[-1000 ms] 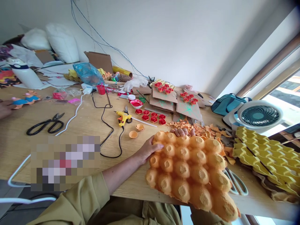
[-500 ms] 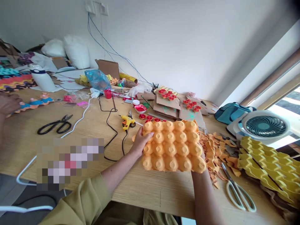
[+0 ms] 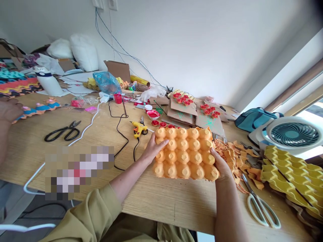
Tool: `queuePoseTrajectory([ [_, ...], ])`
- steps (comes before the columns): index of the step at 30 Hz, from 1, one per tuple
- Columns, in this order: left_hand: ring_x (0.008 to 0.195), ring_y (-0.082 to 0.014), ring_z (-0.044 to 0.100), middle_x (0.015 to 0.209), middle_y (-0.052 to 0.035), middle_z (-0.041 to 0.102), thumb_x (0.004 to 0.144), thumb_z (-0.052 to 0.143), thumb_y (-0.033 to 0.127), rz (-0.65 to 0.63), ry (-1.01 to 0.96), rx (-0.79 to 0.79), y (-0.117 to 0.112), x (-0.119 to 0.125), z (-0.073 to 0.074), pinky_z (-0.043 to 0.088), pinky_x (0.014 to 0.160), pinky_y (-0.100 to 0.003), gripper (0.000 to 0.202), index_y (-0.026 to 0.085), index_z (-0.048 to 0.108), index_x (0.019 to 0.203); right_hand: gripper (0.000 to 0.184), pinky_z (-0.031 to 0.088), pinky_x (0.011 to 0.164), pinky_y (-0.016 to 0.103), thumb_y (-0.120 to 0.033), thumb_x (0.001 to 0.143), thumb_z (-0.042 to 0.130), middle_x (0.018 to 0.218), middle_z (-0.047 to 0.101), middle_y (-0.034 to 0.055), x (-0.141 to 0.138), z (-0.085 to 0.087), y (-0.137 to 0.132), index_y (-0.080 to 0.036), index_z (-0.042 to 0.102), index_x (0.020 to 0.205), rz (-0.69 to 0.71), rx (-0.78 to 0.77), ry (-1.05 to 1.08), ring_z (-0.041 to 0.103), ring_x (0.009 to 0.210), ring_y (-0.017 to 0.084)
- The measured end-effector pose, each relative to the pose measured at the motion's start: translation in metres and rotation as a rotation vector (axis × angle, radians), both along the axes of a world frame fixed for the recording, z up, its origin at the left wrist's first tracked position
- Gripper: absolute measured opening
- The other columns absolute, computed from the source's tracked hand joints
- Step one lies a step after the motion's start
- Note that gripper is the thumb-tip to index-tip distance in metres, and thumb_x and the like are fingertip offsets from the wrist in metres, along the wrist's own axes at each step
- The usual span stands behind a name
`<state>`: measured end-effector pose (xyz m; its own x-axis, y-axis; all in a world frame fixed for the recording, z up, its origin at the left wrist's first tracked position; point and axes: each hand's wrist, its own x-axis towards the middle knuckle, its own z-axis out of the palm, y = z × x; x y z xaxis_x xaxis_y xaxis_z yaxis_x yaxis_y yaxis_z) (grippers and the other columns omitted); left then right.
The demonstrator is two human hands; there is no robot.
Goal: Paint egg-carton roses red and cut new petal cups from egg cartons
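Observation:
Between my two hands is an orange egg tray (image 3: 183,156), its bumpy side facing up and toward me, raised over the table's near part. My left hand (image 3: 153,148) grips its left edge, thumb lying on the front and the other fingers hidden behind. On the right edge, my right hand (image 3: 221,164) holds on with the thumb in front; its other fingers are out of sight. Orange cut scraps (image 3: 232,154) are heaped just right of the tray. Beyond its far edge sit red paper flowers (image 3: 163,124) and a yellow glue gun (image 3: 138,128).
White-handled scissors (image 3: 262,210) and yellow egg trays (image 3: 290,178) lie at the right, near a fan (image 3: 292,134). Black scissors (image 3: 63,131) and a white cable (image 3: 87,129) are on the left. Another person's hand (image 3: 10,109) is at the far left. Flowers stand on cardboard (image 3: 183,116).
My right hand has come round the tray's right edge, so its thumb now shows in front. The tray is tilted slightly differently, and the whole view has shifted a little.

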<state>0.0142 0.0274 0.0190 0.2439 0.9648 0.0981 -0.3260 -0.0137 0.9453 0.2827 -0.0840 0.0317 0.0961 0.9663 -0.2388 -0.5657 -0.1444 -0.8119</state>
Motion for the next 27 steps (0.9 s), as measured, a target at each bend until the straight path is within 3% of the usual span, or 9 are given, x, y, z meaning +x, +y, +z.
queuePoseTrajectory([
  [4,0.123,-0.0290,0.064,0.134,-0.0098,0.066,0.066,0.091,0.040,-0.097,-0.092,-0.099,-0.006,0.003,0.002,0.053,0.104,-0.045,0.078,0.028,0.054,0.133,0.053,0.062,0.101,0.054,-0.047,0.075,0.082,0.106,0.083,0.0068,0.000,0.005,0.001,-0.029,0.071,0.124,-0.054,0.064,0.000,0.074,0.117,0.036],
  [8,0.115,-0.0295,0.068,0.123,-0.0116,0.070,0.062,0.094,0.043,-0.182,0.017,-0.113,-0.013,0.006,0.006,0.054,0.101,-0.044,0.070,0.021,0.062,0.120,0.053,0.062,0.101,0.054,-0.048,0.074,0.082,0.109,0.083,0.0054,-0.007,0.013,0.001,-0.031,0.071,0.123,-0.162,0.111,0.003,0.073,0.119,0.036],
  [16,0.108,-0.0267,0.069,0.112,-0.0078,0.074,0.069,0.087,0.043,-0.042,0.099,-0.060,-0.017,0.003,0.010,0.055,0.093,-0.037,0.051,0.019,0.068,0.109,0.052,0.061,0.103,0.052,-0.052,0.079,0.080,0.109,0.083,0.0061,-0.008,0.014,0.001,-0.030,0.071,0.125,-0.111,0.068,-0.019,0.072,0.121,0.035],
  [27,0.095,-0.0223,0.069,0.103,-0.0049,0.073,0.066,0.083,0.036,-0.066,0.070,-0.127,-0.022,0.010,0.010,0.056,0.082,-0.033,0.048,0.019,0.066,0.108,0.061,0.060,0.104,0.052,-0.053,0.075,0.081,0.110,0.082,0.0074,-0.010,0.019,0.005,-0.027,0.068,0.129,-0.116,0.096,-0.018,0.073,0.119,0.036],
])
